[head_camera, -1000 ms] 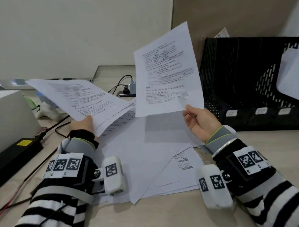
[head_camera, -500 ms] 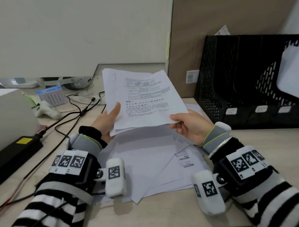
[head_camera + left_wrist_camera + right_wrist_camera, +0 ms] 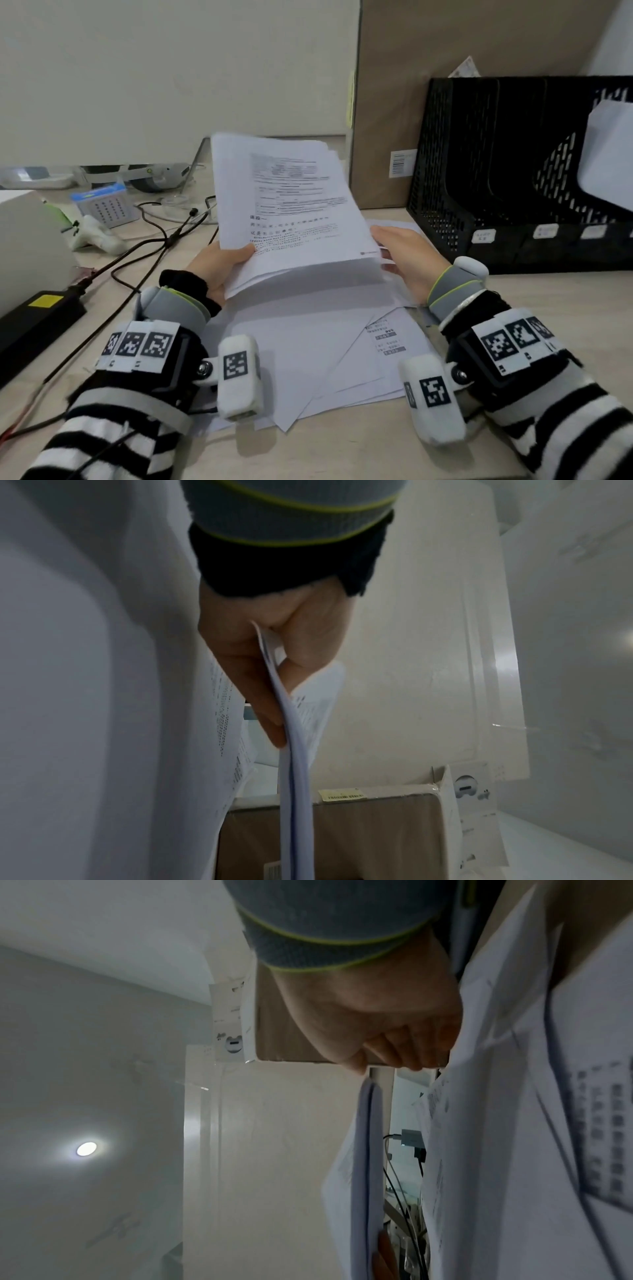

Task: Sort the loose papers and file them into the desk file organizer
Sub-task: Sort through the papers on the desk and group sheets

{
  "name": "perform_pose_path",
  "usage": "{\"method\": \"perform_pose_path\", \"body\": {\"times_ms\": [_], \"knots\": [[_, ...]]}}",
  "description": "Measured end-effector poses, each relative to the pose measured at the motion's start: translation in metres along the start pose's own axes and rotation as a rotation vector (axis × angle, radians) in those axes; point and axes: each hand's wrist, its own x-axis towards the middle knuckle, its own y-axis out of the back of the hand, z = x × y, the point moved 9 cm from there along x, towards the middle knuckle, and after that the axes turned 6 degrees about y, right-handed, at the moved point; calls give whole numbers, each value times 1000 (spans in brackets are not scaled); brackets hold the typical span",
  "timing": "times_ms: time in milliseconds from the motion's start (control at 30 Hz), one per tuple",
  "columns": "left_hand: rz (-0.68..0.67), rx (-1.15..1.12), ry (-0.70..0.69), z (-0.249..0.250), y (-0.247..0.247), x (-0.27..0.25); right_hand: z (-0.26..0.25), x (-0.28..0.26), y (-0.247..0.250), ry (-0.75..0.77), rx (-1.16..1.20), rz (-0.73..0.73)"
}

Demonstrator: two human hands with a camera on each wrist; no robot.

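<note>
While the stack (image 3: pixel 294 219) is being held above the desk (image 3: pixel 342 445), printed side up and tilted toward the wall, it is being pinched at its near left corner by the left hand (image 3: pixel 219 270), thumb on top and fingers underneath; the same pinch is being shown edge-on in the left wrist view (image 3: pixel 270 653). The stack's right edge is being steadied by the right hand (image 3: pixel 407 260), fingers fairly straight against the side; whether anything is actually being gripped there cannot be told, since the right wrist view (image 3: pixel 377 1020) is only showing loosely curled fingers beside paper. More sheets (image 3: pixel 308 346) are lying fanned out on the desk right beneath. The organizer (image 3: pixel 513 178) is standing well off to the right, slots facing the person, with one pale sheet (image 3: pixel 606 154) apparently already being kept in a far slot. Judged from this, sorting is under way and filing is barely started: the held stack and the desk sheets are all waiting to be slotted. Cables (image 3: pixel 161 236) and a calendar (image 3: pixel 106 205) are lying to the left.
</note>
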Motion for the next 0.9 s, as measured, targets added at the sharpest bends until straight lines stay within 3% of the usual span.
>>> {"method": "perform_pose_path", "body": {"times_ms": [67,200,333,500,667,767,900], "knots": [[109,-24,-4,-2,17,9,10,4,14,-44,-62,67],[238,-34,19,-8,38,20,33,8,19,-156,-273,-45],[239,-36,115,-23,45,28,33,9,16,-168,-335,-84],[263,0,137,-25,46,30,30,9,27,-183,-275,18],[230,-56,143,-26,45,28,38,1,20,-298,-179,-60],[195,-91,123,-21,39,24,30,8,37,-201,-81,123],[236,-114,84,-12,46,23,-7,7,69,209,436,459]]}}
